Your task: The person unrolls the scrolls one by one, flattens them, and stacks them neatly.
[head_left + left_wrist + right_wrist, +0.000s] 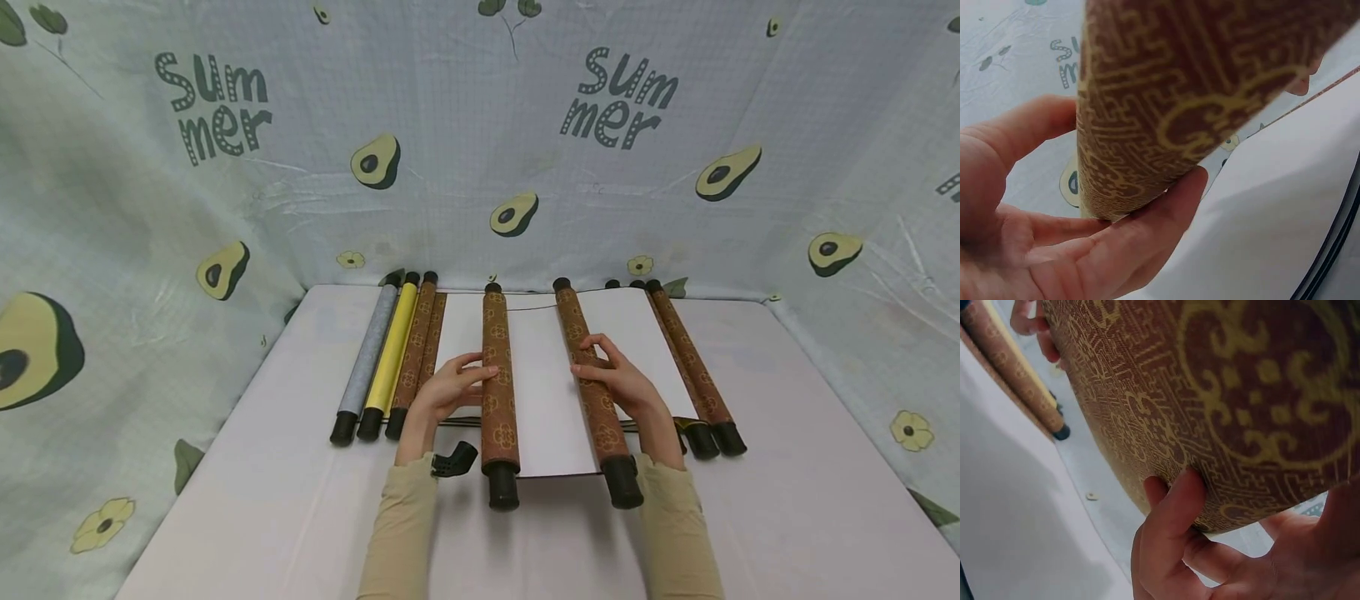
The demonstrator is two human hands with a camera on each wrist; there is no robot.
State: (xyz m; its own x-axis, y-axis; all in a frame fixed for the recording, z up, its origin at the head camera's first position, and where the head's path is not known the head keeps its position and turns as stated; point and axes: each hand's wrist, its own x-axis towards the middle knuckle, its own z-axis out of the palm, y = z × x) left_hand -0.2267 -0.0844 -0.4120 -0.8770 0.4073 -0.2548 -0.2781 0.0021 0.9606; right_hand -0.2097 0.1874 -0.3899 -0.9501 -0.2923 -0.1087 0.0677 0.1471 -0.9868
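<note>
A partly unrolled scroll, its paper (546,383) white, is held up over the table. Its left roll (498,417), in brown gold-patterned cloth with black end knobs, is gripped by my left hand (444,388) from the outer side. My right hand (628,383) holds the matching right roll (606,417), thumb and fingers curled about it. In the left wrist view the thumb and fingers wrap the patterned cloth (1154,106) from both sides. Close up in the right wrist view, fingertips (1185,494) press against the roll (1141,419).
Beneath lies another spread white sheet (626,321) between brown rolls. Left of it are a grey roll (367,350), a yellow roll (392,354) and a brown roll (412,358). More brown rolls (693,375) lie on the right. A printed avocado cloth (450,217) hangs behind.
</note>
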